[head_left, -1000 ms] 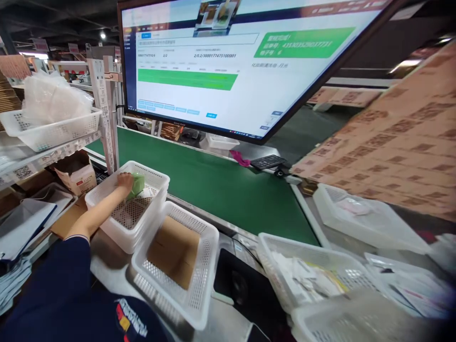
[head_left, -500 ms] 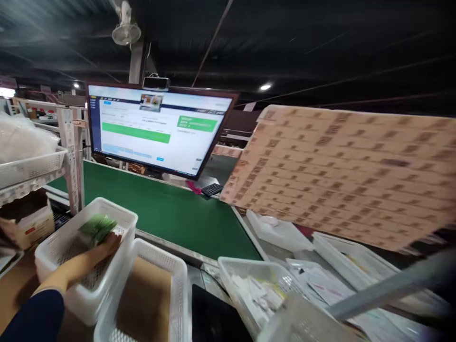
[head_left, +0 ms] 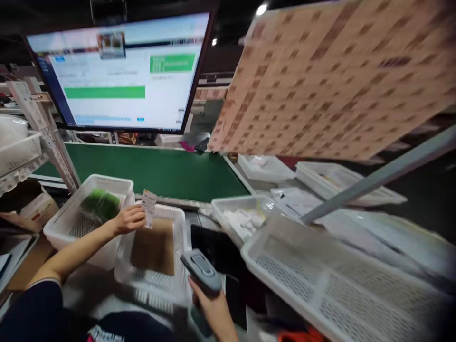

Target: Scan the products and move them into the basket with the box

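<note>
Green surface (head_left: 171, 172) at 9 o'clock of frame. Via remote feed I obs. L hand (head_left: 131, 219) pinching white slip (head_left: 148, 209) over cardboard-lined basket (head_left: 180, 232), approx. 8 o'clock; R hand (head_left: 214, 306) curled round grey scanner (head_left: 204, 271), approx. 6.

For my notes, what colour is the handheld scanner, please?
The handheld scanner is mostly grey, clearest in head view.

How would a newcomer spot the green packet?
Below the big monitor runs a green belt. On its near side, at left, stands a white basket. The green packet lies inside; the neighbouring basket to the right holds brown cardboard instead.
</note>
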A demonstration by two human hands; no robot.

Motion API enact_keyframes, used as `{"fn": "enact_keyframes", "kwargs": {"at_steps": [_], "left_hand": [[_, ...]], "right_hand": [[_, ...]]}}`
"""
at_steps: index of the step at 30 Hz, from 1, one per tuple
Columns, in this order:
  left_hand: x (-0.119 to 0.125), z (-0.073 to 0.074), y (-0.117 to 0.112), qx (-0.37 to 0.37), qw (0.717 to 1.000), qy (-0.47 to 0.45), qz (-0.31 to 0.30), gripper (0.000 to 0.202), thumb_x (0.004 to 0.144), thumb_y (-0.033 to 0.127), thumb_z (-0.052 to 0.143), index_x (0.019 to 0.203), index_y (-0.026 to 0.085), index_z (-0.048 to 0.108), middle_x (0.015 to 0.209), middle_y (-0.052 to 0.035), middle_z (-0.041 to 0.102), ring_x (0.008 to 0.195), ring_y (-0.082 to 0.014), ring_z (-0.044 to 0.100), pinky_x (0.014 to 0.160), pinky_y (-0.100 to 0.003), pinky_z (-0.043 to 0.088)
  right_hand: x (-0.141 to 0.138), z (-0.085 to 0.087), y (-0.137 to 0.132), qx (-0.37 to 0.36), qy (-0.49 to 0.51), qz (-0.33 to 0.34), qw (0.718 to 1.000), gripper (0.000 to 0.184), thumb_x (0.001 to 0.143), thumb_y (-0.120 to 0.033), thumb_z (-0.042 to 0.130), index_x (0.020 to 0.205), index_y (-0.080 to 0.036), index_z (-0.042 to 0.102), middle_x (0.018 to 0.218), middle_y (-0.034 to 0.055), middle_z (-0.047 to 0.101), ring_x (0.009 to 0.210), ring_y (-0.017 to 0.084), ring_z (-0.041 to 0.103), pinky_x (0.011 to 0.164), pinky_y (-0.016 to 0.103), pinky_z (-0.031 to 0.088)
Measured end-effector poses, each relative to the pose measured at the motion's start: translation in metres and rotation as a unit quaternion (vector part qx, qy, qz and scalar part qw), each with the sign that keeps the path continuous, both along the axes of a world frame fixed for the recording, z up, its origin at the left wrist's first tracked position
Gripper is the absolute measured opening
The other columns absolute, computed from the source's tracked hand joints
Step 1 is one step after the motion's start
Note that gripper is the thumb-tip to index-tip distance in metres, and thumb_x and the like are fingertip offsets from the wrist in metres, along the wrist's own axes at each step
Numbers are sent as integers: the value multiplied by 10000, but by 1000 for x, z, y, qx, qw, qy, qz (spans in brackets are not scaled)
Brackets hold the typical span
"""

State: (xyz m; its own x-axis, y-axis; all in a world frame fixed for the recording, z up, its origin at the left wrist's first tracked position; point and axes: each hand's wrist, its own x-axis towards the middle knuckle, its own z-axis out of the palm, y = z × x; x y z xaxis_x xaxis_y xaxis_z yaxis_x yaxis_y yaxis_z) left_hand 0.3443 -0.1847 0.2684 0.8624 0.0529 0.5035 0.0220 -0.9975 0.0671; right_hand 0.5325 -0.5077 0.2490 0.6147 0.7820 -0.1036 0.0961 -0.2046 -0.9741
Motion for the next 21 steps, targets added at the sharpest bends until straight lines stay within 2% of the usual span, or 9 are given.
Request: {"fn": "enact_keyframes", "kwargs": {"at_steps": [2, 4, 7, 9, 11, 13, 16, 18, 21], "left_hand": [[1, -1, -21, 80, 987, -5, -140, 207, 1027, 145, 585, 963, 254, 749, 1053, -53, 812, 1062, -202, 777, 1068, -398, 623], [3, -4, -37, 144, 969, -15, -199, 222, 1023, 109, 582, 966, 248, 745, 1071, -44, 812, 1058, -188, 772, 1030, -356, 627], [3, -16, -59, 161, 961, -8, -225, 220, 1025, 98, 572, 942, 222, 733, 1052, -59, 800, 1036, -190, 757, 993, -342, 618], [1, -28, -74, 160, 965, 33, -205, 211, 1032, 107, 571, 919, 206, 718, 973, -63, 779, 960, -191, 740, 981, -352, 608], [-2, -38, -85, 157, 971, 113, -139, 189, 1035, 112, 573, 931, 193, 709, 929, -67, 753, 905, -195, 713, 1014, -381, 587], [-5, -40, -84, 123, 970, 206, -47, 133, 1029, 138, 598, 1035, 189, 721, 1032, -90, 756, 965, -213, 703, 1075, -419, 555], [-12, -22, -46, 27, 952, 271, 142, 258, 1028, 222, 622, 1275, 215, 698, 1301, -123, 721, 1168, -266, 674, 1107, -444, 531], [-23, -3, -6, -28, 918, 247, 308, 350, 1048, 270, 594, 1388, 206, 648, 1390, -145, 680, 1255, -296, 641, 1095, -438, 537], [-44, 14, 50, -116, 820, 166, 535, 433, 1026, 297, 648, 1416, 116, 604, 1463, -231, 604, 1364, -375, 570, 1088, -478, 535]], "right_hand": [[-4, 2, 14, 1, 90, 27, 996, 500, 793, -704, 763, 804, -212, 676, 508, -13, 534, 505, 196, 513, 577, 354, 468], [1, 5, 28, -10, 127, 54, 990, 548, 716, -738, 775, 817, -210, 671, 468, -22, 516, 460, 178, 458, 534, 339, 425], [13, 6, 36, -33, 135, 79, 987, 542, 688, -721, 798, 777, -204, 663, 447, -9, 525, 437, 172, 460, 497, 315, 388], [15, 2, 30, -42, 130, 95, 986, 496, 719, -671, 811, 789, -198, 680, 446, -6, 530, 433, 174, 465, 492, 311, 380], [12, -7, 18, -54, 130, 100, 985, 447, 768, -632, 796, 834, -201, 695, 452, -9, 532, 434, 182, 469, 495, 318, 387], [6, -23, 3, -79, 133, 89, 984, 418, 815, -613, 753, 895, -205, 705, 460, -8, 535, 439, 198, 482, 503, 331, 395], [-3, -50, -17, -137, 126, 75, 980, 450, 828, -633, 691, 917, -192, 713, 442, 1, 514, 421, 213, 479, 487, 337, 369], [-7, -64, -25, -163, 121, 79, 976, 469, 823, -644, 672, 909, -185, 720, 446, 8, 516, 423, 218, 484, 489, 340, 373], [-12, -74, -27, -169, 118, 87, 975, 453, 839, -647, 646, 859, -199, 717, 476, 21, 547, 455, 227, 517, 519, 354, 402]]}}
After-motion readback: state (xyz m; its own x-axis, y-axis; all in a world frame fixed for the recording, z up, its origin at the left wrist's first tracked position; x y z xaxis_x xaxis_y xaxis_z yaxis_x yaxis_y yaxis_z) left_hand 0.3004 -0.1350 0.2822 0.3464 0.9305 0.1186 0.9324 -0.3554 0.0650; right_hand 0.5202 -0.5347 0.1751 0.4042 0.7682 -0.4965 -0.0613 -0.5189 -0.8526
